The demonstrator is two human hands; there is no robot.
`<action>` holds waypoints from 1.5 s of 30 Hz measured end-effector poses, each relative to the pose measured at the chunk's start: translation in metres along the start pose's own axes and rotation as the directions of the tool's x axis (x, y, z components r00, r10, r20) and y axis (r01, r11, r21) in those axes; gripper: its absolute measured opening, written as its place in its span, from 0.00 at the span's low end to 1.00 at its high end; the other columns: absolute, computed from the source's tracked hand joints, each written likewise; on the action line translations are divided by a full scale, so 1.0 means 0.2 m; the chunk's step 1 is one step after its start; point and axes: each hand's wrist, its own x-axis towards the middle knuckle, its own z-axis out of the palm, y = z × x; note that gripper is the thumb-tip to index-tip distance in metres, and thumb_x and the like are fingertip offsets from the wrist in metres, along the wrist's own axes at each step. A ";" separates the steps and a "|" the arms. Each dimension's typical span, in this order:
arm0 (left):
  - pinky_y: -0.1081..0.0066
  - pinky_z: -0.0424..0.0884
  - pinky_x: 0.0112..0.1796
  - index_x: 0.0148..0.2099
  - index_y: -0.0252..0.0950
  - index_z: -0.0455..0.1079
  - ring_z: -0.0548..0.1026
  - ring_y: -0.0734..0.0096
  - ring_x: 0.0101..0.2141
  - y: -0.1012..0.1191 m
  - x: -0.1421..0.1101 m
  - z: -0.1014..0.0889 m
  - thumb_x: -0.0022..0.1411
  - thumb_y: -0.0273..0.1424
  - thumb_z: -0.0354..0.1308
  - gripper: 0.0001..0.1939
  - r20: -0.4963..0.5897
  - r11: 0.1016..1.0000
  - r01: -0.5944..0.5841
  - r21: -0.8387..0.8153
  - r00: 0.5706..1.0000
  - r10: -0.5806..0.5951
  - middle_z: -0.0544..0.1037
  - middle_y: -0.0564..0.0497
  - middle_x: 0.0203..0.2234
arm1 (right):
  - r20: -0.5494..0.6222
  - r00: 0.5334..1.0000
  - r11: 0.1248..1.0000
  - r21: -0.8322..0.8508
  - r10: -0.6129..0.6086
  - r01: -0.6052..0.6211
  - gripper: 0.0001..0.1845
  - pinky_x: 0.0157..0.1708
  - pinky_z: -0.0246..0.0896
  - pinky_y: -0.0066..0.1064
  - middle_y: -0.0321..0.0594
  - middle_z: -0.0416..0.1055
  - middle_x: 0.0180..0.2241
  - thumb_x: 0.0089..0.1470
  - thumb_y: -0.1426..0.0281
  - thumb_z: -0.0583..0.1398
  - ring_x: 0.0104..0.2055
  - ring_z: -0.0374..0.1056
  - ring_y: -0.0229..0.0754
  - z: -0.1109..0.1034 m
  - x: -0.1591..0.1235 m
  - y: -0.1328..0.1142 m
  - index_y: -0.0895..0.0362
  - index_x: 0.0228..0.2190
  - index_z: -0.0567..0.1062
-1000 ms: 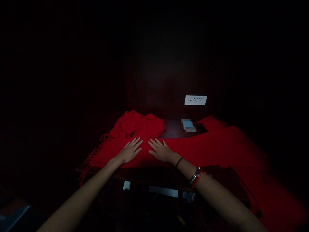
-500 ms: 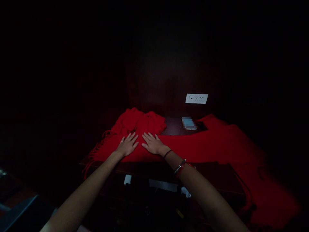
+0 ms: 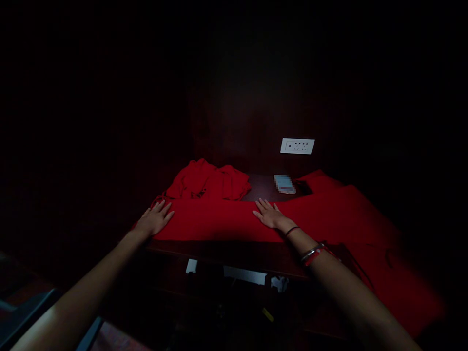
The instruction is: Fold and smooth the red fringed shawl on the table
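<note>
- Dark, reddish wall (image 3: 252, 117) behind everything, mostly lost in shadow.
- In front of the wall, a dark wooden desk (image 3: 261, 186), bare in a small patch at the back.
- Across the desk, a long red scarf (image 3: 215, 219), laid flat as a smooth band along the front, widening on the right and running down to the lower right, with a bit of fringe at the left end.
- Behind the scarf's left part, a crumpled red cloth bundle (image 3: 204, 180), loosely heaped.
- On the scarf's left end, the left hand (image 3: 151, 221), palm down, fingers spread wide, thumb apart, nothing gripped.
- Well apart from it, near the middle of the scarf, the right hand (image 3: 269, 215), also palm down, fingers fanned and thumb out, nothing gripped.
- Below the desktop, in shadow, a pale strip (image 3: 244, 275), too dim to identify.
- On the wall at right, a white socket plate (image 3: 297, 146).
- Beneath the plate, on the desk, a pixelated phone-like object (image 3: 284, 184).
- On the right forearm, silver and red bracelets (image 3: 312, 253); nearer the wrist, a thin dark band (image 3: 291, 230).
- Low down, a small yellow piece (image 3: 268, 314).
</note>
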 end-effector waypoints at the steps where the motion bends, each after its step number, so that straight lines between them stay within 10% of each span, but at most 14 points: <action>1: 0.58 0.49 0.50 0.54 0.34 0.55 0.50 0.59 0.54 0.06 0.00 -0.03 0.58 0.41 0.35 0.26 -0.003 1.000 0.006 0.025 1.000 -0.006 0.53 0.44 0.55 | -0.036 0.999 1.000 0.007 -0.021 0.021 0.37 0.54 0.26 0.45 0.41 0.30 0.58 0.51 0.50 0.33 0.59 0.27 0.45 -0.01 -0.02 -0.02 0.60 0.56 0.40; 9: 0.63 0.46 0.52 0.59 0.40 0.44 0.44 0.66 0.56 0.49 -0.03 -0.07 0.59 0.45 0.31 0.28 0.076 0.928 -0.326 -0.181 0.936 0.344 0.44 0.51 0.58 | -0.051 0.945 0.946 0.013 -0.324 0.325 0.34 0.54 0.26 0.46 0.38 0.36 0.58 0.52 0.52 0.35 0.59 0.30 0.44 0.06 -0.14 -0.26 0.57 0.56 0.43; 18: 0.56 0.45 0.51 0.59 0.37 0.42 0.43 0.62 0.56 0.25 -0.05 -0.03 0.58 0.43 0.31 0.29 0.247 0.969 -0.172 -0.175 0.945 0.213 0.42 0.48 0.58 | 0.025 1.000 0.999 -0.031 0.008 -0.007 0.35 0.54 0.27 0.44 0.37 0.32 0.58 0.51 0.51 0.33 0.59 0.29 0.43 0.02 -0.26 0.21 0.57 0.56 0.41; 25: 0.59 0.44 0.52 0.59 0.39 0.43 0.41 0.65 0.56 0.73 -0.03 -0.13 0.59 0.43 0.32 0.27 -0.024 0.907 -0.342 -0.246 0.938 0.347 0.41 0.49 0.58 | -0.013 1.000 1.000 -0.008 -0.005 0.005 0.34 0.54 0.28 0.45 0.37 0.30 0.58 0.51 0.51 0.32 0.59 0.27 0.44 0.00 -0.29 0.17 0.56 0.56 0.39; 28: 0.58 0.46 0.51 0.58 0.40 0.45 0.44 0.63 0.56 0.90 -0.01 -0.12 0.59 0.42 0.34 0.26 0.027 0.876 -0.419 -0.237 0.899 0.437 0.44 0.49 0.57 | 0.020 1.000 0.998 -0.056 0.009 -0.008 0.33 0.54 0.27 0.46 0.38 0.33 0.58 0.52 0.53 0.32 0.59 0.28 0.44 -0.01 -0.30 0.20 0.56 0.56 0.40; 39: 0.55 0.47 0.50 0.54 0.43 0.56 0.45 0.60 0.56 0.83 0.03 -0.01 0.59 0.38 0.34 0.22 0.106 0.834 -0.516 -0.196 0.834 0.541 0.51 0.51 0.56 | -0.235 0.931 0.860 -0.371 0.278 -0.350 0.27 0.52 0.27 0.50 0.36 0.39 0.58 0.54 0.57 0.39 0.58 0.34 0.48 -0.21 -0.52 0.87 0.52 0.54 0.49; 45: 0.56 0.46 0.51 0.58 0.38 0.46 0.43 0.61 0.56 1.07 0.10 -0.09 0.59 0.42 0.34 0.27 0.050 0.856 -0.464 -0.227 0.872 0.486 0.45 0.46 0.57 | -0.323 0.938 0.920 -0.313 0.129 -0.234 0.31 0.53 0.27 0.50 0.39 0.39 0.58 0.53 0.54 0.37 0.59 0.32 0.48 -0.26 -0.46 0.69 0.54 0.55 0.49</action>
